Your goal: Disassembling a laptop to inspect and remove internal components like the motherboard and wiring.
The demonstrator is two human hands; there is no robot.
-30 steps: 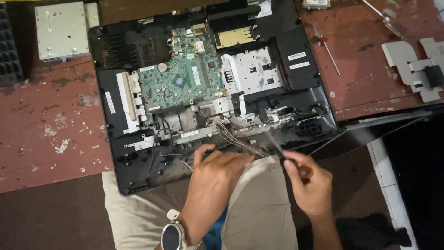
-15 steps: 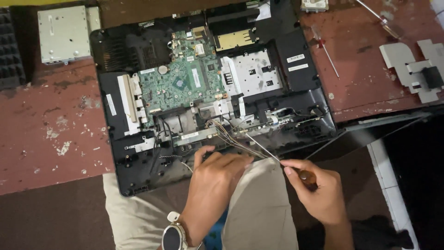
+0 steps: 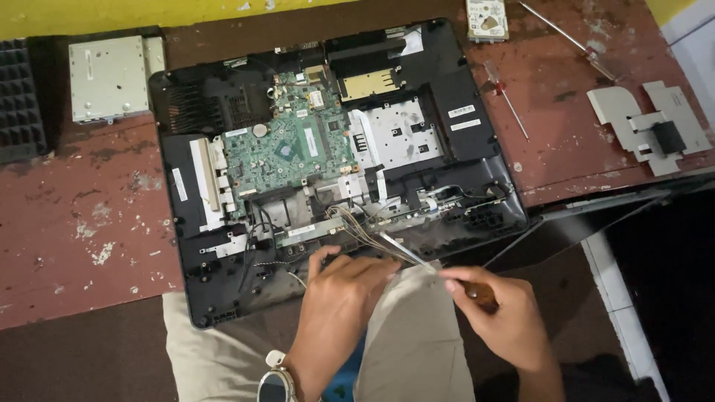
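one opened laptop (image 3: 328,171), one screwdriver (image 3: 417,257), two hands

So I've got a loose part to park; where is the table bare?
The red tabletop is bare left of the opened laptop, below the silver drive. A smaller patch lies between the small screwdriver and grey brackets. It is crowded by both hands at the wire bundle.

Even, soft daylight; mild glare on metal plate (image 3: 398,138); right side dim; slight motion blur at hands.
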